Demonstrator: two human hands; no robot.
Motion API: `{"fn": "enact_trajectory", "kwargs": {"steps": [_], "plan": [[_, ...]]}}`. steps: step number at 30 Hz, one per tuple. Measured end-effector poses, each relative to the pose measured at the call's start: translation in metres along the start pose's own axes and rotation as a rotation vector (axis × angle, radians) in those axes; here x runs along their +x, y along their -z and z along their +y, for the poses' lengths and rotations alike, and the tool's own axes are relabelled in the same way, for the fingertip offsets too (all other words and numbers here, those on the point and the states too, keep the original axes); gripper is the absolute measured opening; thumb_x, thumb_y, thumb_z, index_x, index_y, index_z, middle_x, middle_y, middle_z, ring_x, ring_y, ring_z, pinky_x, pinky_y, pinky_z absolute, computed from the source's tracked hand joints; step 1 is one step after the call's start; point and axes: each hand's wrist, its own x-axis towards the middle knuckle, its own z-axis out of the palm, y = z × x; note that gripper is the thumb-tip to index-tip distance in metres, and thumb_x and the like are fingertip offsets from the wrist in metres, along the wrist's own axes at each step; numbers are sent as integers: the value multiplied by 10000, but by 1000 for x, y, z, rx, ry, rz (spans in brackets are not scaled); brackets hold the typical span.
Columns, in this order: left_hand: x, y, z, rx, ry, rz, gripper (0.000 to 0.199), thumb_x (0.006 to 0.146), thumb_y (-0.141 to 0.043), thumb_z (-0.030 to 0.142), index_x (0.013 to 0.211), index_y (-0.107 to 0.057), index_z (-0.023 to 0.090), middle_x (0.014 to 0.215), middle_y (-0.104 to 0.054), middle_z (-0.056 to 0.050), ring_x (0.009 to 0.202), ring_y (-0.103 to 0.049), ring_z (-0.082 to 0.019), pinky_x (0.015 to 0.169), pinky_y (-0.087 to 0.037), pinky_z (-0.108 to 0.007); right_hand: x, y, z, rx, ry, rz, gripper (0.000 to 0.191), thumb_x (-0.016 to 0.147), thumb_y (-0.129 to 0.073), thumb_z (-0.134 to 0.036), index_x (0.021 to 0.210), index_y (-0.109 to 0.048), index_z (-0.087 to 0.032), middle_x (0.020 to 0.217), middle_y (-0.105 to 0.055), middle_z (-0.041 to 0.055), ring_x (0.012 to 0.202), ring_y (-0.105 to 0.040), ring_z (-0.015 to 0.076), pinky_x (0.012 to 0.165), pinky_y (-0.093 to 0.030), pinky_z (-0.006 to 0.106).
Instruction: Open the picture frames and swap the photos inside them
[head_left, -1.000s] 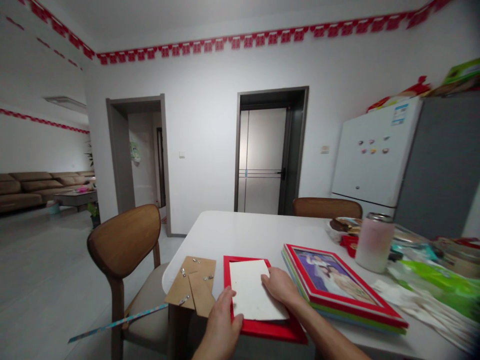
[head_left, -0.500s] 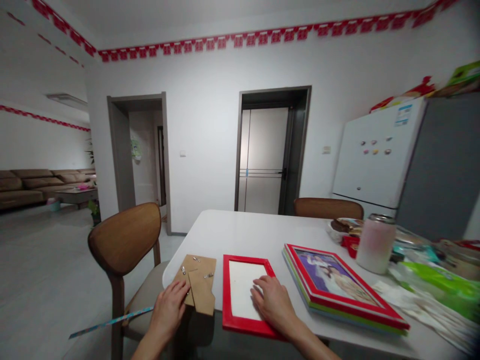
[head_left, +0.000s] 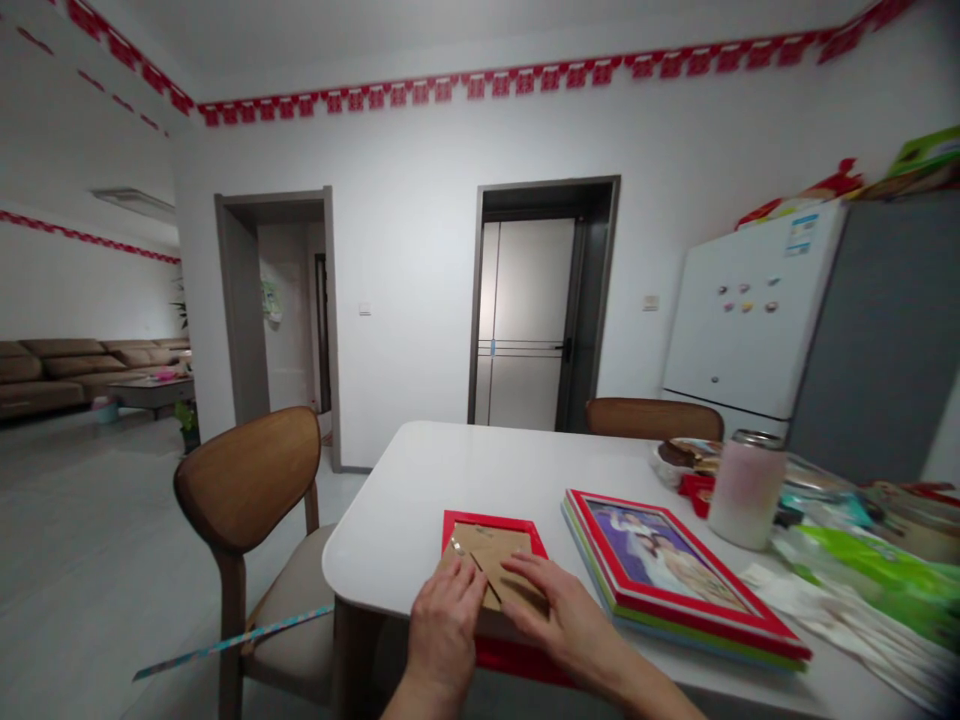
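A brown picture-frame backing board (head_left: 491, 545) with small metal clips lies over the opening of a red picture frame (head_left: 517, 657) at the near table edge. The frame's red border shows round the top and bottom. My left hand (head_left: 448, 618) grips the board's left side, fingers close together. My right hand (head_left: 559, 610) curls over its right side, thumb and fingertips on the board. Both hands cover parts of the board and frame, so I cannot tell whether the board sits fully inside. To the right lies a stack of picture frames (head_left: 675, 560), a photo in the top one.
A pink-white flask (head_left: 746, 490), a green packet (head_left: 877, 570) and white gloves (head_left: 817, 615) crowd the right side of the white table (head_left: 465, 460). A wooden chair (head_left: 251, 480) stands at the left, with a blue patterned strip (head_left: 225, 640) across it.
My left hand has brought the backing board rightward from beside the red frame onto it. My right hand has shifted from the frame's white inside to the board's right side.
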Motion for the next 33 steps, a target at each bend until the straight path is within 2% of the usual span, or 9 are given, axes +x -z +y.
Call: {"fn": "enact_trajectory", "kwargs": {"steps": [3, 6, 12, 15, 18, 21, 25, 30, 33], "plan": [[1, -12, 16, -82, 40, -118, 394, 766, -387, 87, 1123, -502, 210, 1164, -517, -71, 1098, -441, -238, 918, -365, -399, -11, 3, 21, -59, -50, -41, 463, 611, -544, -323, 1031, -580, -132, 1132, -538, 126, 1045, -482, 229, 920, -354, 325], [4, -17, 22, -124, 73, -162, 402, 759, -364, 78, 1123, -504, 172, 1170, -509, -97, 1098, -440, -238, 935, -346, -395, -14, 0, 35, -79, -44, -26, 449, 601, -529, -288, 1019, -589, -135, 1142, -532, 127, 1050, -480, 227, 925, -347, 326], [8, -5, 15, -171, 85, -232, 417, 682, -483, 144, 1098, -513, 137, 1193, -487, -104, 1100, -423, -241, 954, -318, -361, -4, -14, 47, -116, 1, 16, 437, 604, -476, -209, 1021, -589, -141, 1135, -539, 120, 1051, -483, 204, 925, -342, 308], [6, 2, 11, -214, 66, -248, 290, 704, -492, 216, 980, -569, 169, 1110, -544, -75, 1027, -468, -218, 919, -340, -335, -2, -21, 54, -143, -17, 12, 419, 616, -447, -182, 1005, -596, -137, 1130, -540, 118, 1032, -496, 195, 908, -352, 296], [4, 5, 10, -212, 49, -257, 163, 727, -464, 218, 834, -586, 200, 970, -588, -34, 921, -508, -187, 887, -344, -326, -2, -24, 62, -156, 10, 22, 344, 668, -392, -167, 912, -634, -164, 1066, -576, 95, 979, -522, 172, 883, -362, 271], [-1, 4, 7, -229, 59, -247, 143, 738, -472, 241, 836, -569, 205, 972, -582, -26, 917, -505, -178, 907, -306, -337, 0, -23, 69, -191, 25, 60, 337, 711, -367, -182, 927, -625, -167, 1070, -563, 92, 994, -498, 170, 893, -341, 264], [-8, 1, 1, -280, 59, -258, 405, 622, -630, 378, 966, -535, 186, 1170, -485, -82, 1093, -400, -241, 981, -186, -404, 13, -18, 74, -358, -39, 82, 366, 738, -358, -209, 1034, -569, -170, 1094, -522, 103, 1003, -455, 200, 876, -332, 303], [-10, 2, 0, -311, 79, -230, 494, 589, -662, 355, 1024, -501, 184, 955, -575, -45, 955, -487, -213, 971, -206, -376, 26, -18, 70, -423, -50, 0, 304, 772, -325, -253, 857, -608, -184, 928, -540, 77, 851, -490, 172, 785, -355, 276], [-10, 3, 1, -308, 85, -213, 501, 589, -660, 361, 1023, -493, 172, 945, -567, -45, 930, -488, -213, 948, -237, -360, 25, -19, 69, -383, -47, 4, 299, 771, -314, -237, 746, -602, -160, 886, -540, 76, 832, -500, 157, 781, -350, 253]]}}
